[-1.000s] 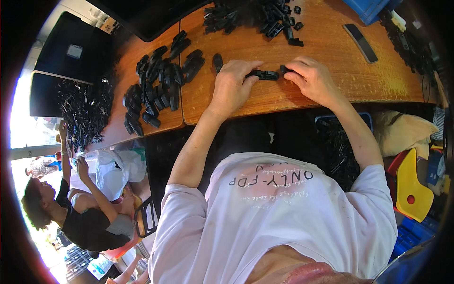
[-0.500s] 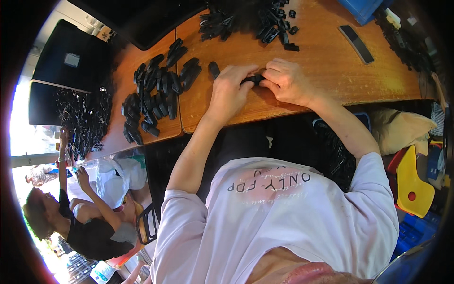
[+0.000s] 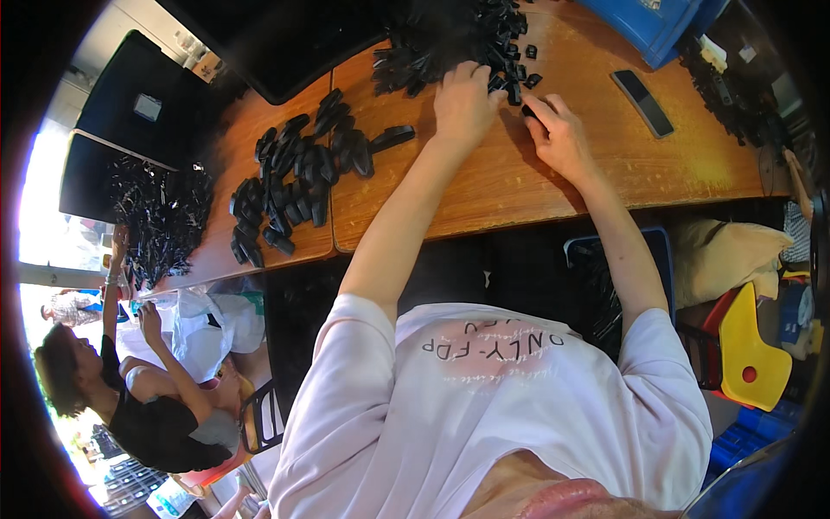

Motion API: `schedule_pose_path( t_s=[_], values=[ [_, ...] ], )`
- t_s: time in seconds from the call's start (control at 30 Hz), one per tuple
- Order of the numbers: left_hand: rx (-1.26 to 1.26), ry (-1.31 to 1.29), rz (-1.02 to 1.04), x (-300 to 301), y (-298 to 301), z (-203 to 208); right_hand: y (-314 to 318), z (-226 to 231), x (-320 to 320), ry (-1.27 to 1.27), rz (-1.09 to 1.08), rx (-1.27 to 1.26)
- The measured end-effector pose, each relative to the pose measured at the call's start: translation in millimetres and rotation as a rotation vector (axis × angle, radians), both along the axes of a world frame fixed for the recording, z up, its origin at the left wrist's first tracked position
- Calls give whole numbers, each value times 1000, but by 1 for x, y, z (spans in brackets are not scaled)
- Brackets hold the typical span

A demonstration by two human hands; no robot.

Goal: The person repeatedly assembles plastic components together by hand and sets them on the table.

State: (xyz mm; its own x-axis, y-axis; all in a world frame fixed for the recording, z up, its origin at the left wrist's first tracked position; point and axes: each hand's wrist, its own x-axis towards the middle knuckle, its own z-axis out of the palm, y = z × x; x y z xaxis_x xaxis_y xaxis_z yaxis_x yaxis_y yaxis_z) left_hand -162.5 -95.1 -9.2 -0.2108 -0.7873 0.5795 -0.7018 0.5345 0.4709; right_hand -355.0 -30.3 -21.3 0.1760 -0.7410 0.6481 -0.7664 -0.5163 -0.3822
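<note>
Both arms outstretched, left hand (image 3: 464, 104) and right hand (image 3: 558, 138) at black parts pile (image 3: 450, 39).

A heap of small black plastic parts (image 3: 458, 39) lies at the far edge of the wooden table (image 3: 484, 186), loosely piled, pieces pointing every way, a few strays scattered off its near right corner. One small black piece (image 3: 529, 111) sits on the table just near of that heap, dark and short; its exact shape cannot be told. A second, flatter spread of longer black rounded pieces (image 3: 294, 177) lies on the table well left of the heap, mostly flat and overlapping.
</note>
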Motion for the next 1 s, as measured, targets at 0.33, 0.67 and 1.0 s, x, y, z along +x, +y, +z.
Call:
schedule_pose_path(
  t_s=[0.33,0.67,1.0],
  values=[
    [-286,-385,-129,48,53,-6,41,8,-5,-171,186,153],
    [292,28,-145,95,112,20,48,16,2,160,93,55],
    [-79,-68,-323,109,92,14,59,22,34,-62,251,236]
  ],
)
